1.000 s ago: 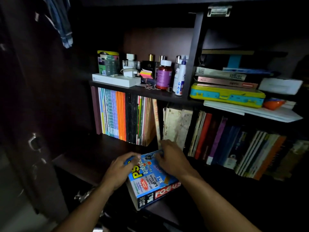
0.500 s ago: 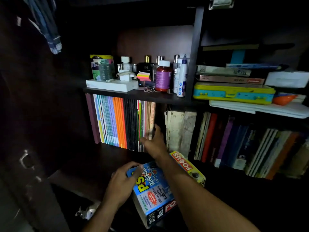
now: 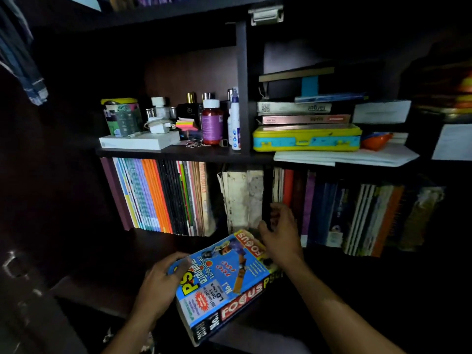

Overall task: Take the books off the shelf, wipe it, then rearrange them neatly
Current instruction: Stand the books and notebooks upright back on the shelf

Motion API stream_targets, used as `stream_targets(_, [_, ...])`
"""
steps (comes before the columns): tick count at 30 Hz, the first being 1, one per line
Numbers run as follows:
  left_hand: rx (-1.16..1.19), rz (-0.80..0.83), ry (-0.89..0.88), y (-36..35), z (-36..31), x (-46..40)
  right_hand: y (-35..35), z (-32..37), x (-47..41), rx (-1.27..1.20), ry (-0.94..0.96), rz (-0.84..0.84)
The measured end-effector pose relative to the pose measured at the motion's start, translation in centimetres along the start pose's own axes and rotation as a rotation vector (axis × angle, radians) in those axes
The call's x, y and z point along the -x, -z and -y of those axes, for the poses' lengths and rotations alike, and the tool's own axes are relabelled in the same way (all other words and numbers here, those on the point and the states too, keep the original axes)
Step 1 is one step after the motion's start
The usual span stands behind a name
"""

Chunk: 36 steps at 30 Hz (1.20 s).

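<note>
Book [image 3: 224, 279], thick, blue-covered, lying flat and skewed at the front edge of the lower shelf [image 3: 84, 284], near corner jutting past the edge. Heavy-looking and stiff, glossy cover likely slippery; best taken by spine and opposite long edge with both hands, never by the cover alone. Left hand [image 3: 159, 287] pressing on the book's left corner, fingers laid over the cover, thumb hidden, so curled grip or flat rest cannot be told. Right hand [image 3: 282, 235] off the book, grip released, fingers loosely spread, reaching toward the worn pale volumes [image 3: 242, 198] standing at the back edge of the shelf. Behind, row of upright spines [image 3: 163, 195] toward the left back corner. Half a second ago, right hand further left, at those spines; now shifted right.
</note>
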<state>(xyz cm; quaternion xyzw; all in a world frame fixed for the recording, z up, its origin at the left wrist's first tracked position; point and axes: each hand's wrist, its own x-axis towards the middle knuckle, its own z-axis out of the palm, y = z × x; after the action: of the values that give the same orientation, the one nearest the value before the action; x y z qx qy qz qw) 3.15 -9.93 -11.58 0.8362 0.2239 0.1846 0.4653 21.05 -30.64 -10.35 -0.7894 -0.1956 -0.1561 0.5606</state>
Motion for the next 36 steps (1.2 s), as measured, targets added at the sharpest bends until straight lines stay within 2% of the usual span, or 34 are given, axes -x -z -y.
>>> stream_targets(5, [-0.001,0.010,0.014,-0.2,-0.2,0.2,-0.1,-0.5,0.9,0.026,0.054,0.033])
stream_targets(10, [0.017,0.018,0.032,-0.2,-0.8,0.5,-0.3,-0.9,1.5,-0.129,-0.056,0.081])
stream_targets(19, [0.051,0.015,0.024,-0.2,-1.0,0.7,-0.7,-1.3,1.6,-0.174,-0.147,0.293])
stream_targets(23, [0.039,0.011,0.023,-0.3,-0.9,0.6,-0.2,-1.0,1.5,-0.151,-0.105,0.441])
stream_targets(26, [0.046,0.024,0.047,-0.2,-0.9,0.6,0.2,-0.4,1.2,-0.158,-0.144,0.523])
stream_targets(30, [0.046,0.022,0.060,-0.3,-0.6,0.3,0.8,0.7,0.0,0.004,-0.177,0.817])
stream_targets(32, [0.053,0.019,0.070,-0.3,-0.4,0.2,0.2,1.5,-0.9,-0.007,-0.207,0.807])
stream_targets(36, [0.040,0.038,0.063,-0.2,-0.3,0.2,-2.8,3.0,-2.3,-0.254,-0.347,0.716])
